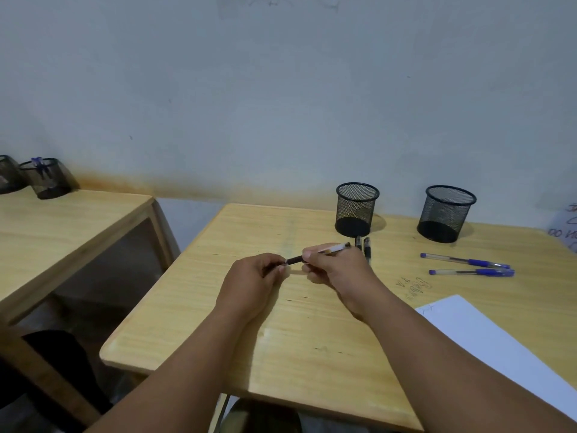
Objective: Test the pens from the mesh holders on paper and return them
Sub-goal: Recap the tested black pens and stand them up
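Note:
Both hands meet over the middle of the wooden desk (312, 339). My right hand (337, 270) grips a clear pen with a black grip (295, 260) by its barrel. My left hand (253, 276) pinches that pen's dark end, probably the cap. Two black mesh holders (356, 210) (445, 214) stand at the desk's far edge and look empty. Two black pens (363, 245) lie just in front of the left holder. Two blue pens (468, 267) lie to the right. White paper (487, 339) lies at the near right.
A second wooden desk (62, 232) stands to the left with two more mesh holders (46, 179), one with blue pens in it. A gap separates the desks. The wall runs close behind. Ink scribbles mark the desk near the paper.

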